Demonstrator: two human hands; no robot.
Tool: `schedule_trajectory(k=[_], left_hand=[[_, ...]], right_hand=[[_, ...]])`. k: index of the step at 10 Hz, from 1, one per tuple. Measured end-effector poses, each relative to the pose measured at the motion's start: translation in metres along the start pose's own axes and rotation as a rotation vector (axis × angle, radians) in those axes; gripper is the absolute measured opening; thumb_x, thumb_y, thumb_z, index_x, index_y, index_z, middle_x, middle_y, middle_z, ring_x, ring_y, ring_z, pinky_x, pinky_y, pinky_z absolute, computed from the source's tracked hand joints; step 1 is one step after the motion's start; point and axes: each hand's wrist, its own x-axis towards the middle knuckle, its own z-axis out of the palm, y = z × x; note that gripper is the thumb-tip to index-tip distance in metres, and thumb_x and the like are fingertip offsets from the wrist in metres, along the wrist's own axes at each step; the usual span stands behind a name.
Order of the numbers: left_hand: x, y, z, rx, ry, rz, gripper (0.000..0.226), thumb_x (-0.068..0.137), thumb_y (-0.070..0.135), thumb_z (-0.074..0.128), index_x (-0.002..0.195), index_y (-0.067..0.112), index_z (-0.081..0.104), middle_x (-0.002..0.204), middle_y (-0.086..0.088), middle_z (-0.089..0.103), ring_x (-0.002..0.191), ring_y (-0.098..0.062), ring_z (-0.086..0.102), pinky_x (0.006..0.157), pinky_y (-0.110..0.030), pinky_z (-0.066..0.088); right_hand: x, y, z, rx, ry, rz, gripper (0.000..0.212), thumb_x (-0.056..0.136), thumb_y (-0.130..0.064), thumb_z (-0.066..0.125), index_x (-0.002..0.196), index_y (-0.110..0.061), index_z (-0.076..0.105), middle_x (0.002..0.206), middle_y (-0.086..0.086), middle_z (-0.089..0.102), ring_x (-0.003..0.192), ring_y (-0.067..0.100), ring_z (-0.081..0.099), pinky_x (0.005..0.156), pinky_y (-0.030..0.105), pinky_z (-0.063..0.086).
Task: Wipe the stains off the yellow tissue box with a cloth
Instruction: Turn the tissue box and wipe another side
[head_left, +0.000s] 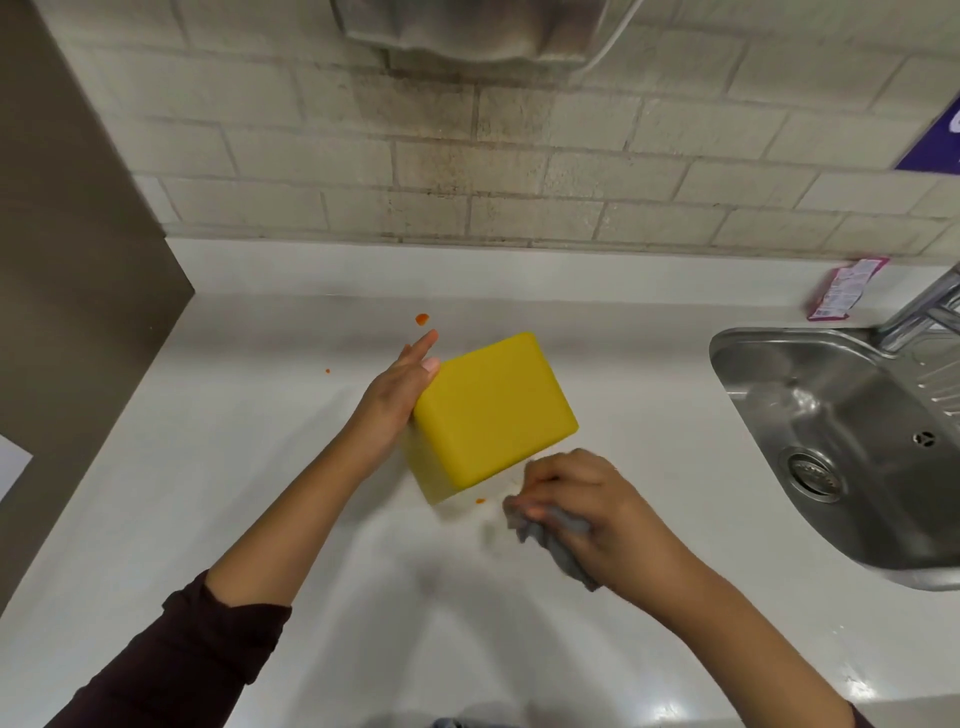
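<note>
The yellow tissue box (493, 410) stands tilted on the white counter (234, 467), resting on its near lower corner. My left hand (400, 389) presses flat against the box's left side, thumb on its top edge, holding it tipped. My right hand (582, 509) is just right of and below the box, clenched around a bunched grey cloth (558, 540); it is blurred. A small orange stain (480, 501) lies on the counter by the box's near corner. The visible faces of the box look plain yellow.
Orange spots (422, 318) and a smaller orange speck (327, 370) mark the counter behind and left of the box. A steel sink (852, 441) with a tap (924, 306) is at the right. A pink packet (841, 288) leans on the brick wall.
</note>
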Motion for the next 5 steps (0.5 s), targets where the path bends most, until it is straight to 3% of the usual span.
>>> schedule_trajectory(k=[1,2,3,4,5], left_hand=[[-0.014,-0.003,-0.015,-0.004,-0.053,0.021,0.058,0.08,0.043,0.038,0.137,0.031,0.036,0.151,-0.005,0.032,0.139,-0.02,0.03,0.117,-0.043,0.02],[-0.03,-0.006,-0.032,-0.041,-0.157,0.045,0.034,0.076,0.044,0.042,0.109,0.046,0.051,0.15,0.004,0.034,0.133,-0.015,0.04,0.114,-0.039,0.027],[-0.04,-0.013,-0.056,-0.017,-0.281,0.044,0.047,0.066,0.047,0.052,0.112,0.042,0.052,0.144,0.011,0.041,0.124,-0.007,0.049,0.105,-0.03,0.038],[-0.052,-0.015,-0.08,-0.007,-0.333,-0.002,0.054,0.061,0.029,0.054,0.115,0.037,0.05,0.134,0.011,0.049,0.111,0.004,0.057,0.085,-0.015,0.049],[-0.064,-0.021,-0.093,0.041,-0.229,-0.11,0.063,0.056,0.014,0.044,0.113,0.041,0.04,0.121,0.01,0.052,0.099,-0.003,0.059,0.074,-0.015,0.047]], right_hand=[[-0.004,-0.002,-0.009,0.503,0.191,0.353,0.012,0.088,-0.032,0.061,0.085,-0.027,0.072,0.087,-0.009,0.071,0.083,0.011,0.066,0.075,0.019,0.051],[-0.017,0.024,-0.01,0.861,1.387,0.937,0.03,0.099,-0.023,0.039,0.104,-0.01,0.066,0.085,0.023,0.064,0.064,0.022,0.066,0.06,0.027,0.053],[0.009,0.019,0.009,1.447,0.735,0.986,0.031,0.1,-0.015,0.027,0.108,-0.005,0.055,0.077,0.008,0.056,0.054,0.01,0.056,0.05,0.019,0.049],[0.006,0.019,0.019,1.637,0.544,0.937,0.041,0.088,-0.039,0.047,0.111,-0.01,0.064,0.094,0.01,0.07,0.081,0.016,0.067,0.075,0.026,0.058],[0.012,0.019,0.023,1.727,0.521,0.862,0.065,0.067,-0.041,0.078,0.12,-0.007,0.06,0.101,0.011,0.067,0.094,0.018,0.063,0.083,0.025,0.053]])
